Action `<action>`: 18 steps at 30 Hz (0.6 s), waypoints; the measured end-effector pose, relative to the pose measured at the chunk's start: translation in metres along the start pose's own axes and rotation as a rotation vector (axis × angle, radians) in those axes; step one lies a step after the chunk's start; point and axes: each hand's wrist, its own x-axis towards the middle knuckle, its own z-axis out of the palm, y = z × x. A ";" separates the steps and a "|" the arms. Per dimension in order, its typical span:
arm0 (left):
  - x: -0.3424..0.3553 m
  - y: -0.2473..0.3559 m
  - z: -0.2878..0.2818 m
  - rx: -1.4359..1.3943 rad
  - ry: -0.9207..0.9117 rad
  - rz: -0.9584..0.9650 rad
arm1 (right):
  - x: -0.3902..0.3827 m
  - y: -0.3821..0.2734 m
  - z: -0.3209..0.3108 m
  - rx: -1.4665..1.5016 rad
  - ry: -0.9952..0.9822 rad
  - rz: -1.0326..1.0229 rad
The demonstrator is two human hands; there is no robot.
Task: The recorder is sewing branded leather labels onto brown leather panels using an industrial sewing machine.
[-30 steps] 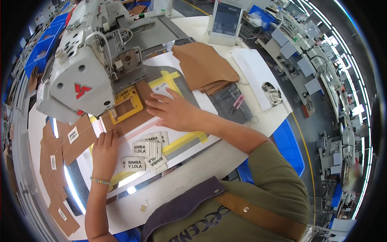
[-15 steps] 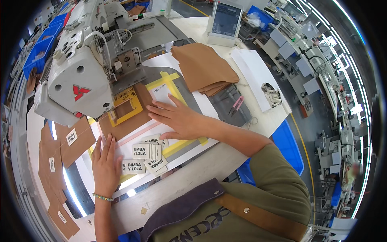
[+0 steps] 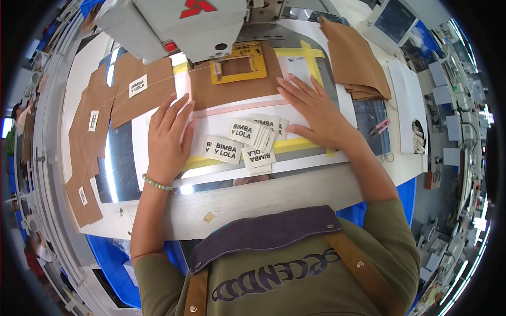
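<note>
While the machine (image 3: 182, 31) stands over the work at the upper left of the frame, both hands of the seated person rest low and flat on either side of a brown sheet (image 3: 232, 96). The sheet lies at upper centre, partly under a yellow plate (image 3: 240, 79) with a rectangular window.

Left hand (image 3: 171, 134): left of centre, palm down; grip slack, fingers slightly apart, nothing in it. Fingertips at the sheet's lower left corner; whether they touch it, I cannot tell. Beaded bracelet (image 3: 157, 183) at the wrist.

Right hand (image 3: 319, 116): right of centre, palm down; grip spread wide, nothing in it. Leading fingertips at the sheet's right edge, thumb tip just beside the labels (image 3: 253, 134).

Labels: white with dark print, in an overlapping pile at the centre of the frame, between the hands, below a pink strip (image 3: 237, 108).

At left, brown pieces (image 3: 100, 139) overlap, each visible label on them near a pale thread. At upper right, a brown stack (image 3: 353, 58); below it, pink-handled snips (image 3: 382, 126). Screen (image 3: 394, 20) in the upper right corner. Tabletop (image 3: 263, 197): pale, with a small tan scrap (image 3: 210, 217) near the front edge.
</note>
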 end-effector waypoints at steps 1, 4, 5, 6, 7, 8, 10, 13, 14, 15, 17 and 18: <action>0.000 0.001 0.000 0.010 -0.004 -0.012 | 0.002 0.000 0.000 0.008 -0.001 -0.014; -0.003 -0.003 0.003 -0.022 -0.019 0.002 | 0.003 -0.002 0.002 0.001 0.004 -0.019; -0.004 -0.003 0.002 -0.018 -0.022 -0.003 | 0.004 -0.002 0.002 -0.024 0.002 -0.018; -0.003 -0.003 0.002 -0.013 -0.026 0.005 | 0.004 -0.002 0.002 -0.049 -0.002 -0.016; -0.004 -0.003 0.002 -0.008 -0.031 0.013 | 0.004 0.000 0.004 -0.045 -0.003 -0.019; -0.004 -0.002 0.002 -0.011 -0.033 0.013 | 0.003 0.003 0.005 -0.026 0.006 0.002; -0.004 -0.001 0.003 -0.016 -0.144 -0.021 | 0.003 0.006 0.007 -0.006 0.010 0.026; -0.003 -0.003 0.005 -0.014 -0.203 -0.010 | 0.005 0.003 0.009 0.085 0.157 -0.005; -0.002 -0.003 0.006 -0.021 -0.207 -0.008 | 0.007 0.000 0.007 0.050 0.122 -0.005; -0.002 -0.003 0.007 -0.018 -0.197 -0.003 | 0.008 -0.002 0.006 0.016 0.088 -0.006; -0.001 -0.002 0.006 -0.020 -0.191 0.006 | 0.008 -0.001 0.007 -0.003 0.081 -0.003; -0.001 -0.001 0.005 -0.009 -0.207 0.010 | 0.007 -0.001 0.007 -0.024 0.080 -0.007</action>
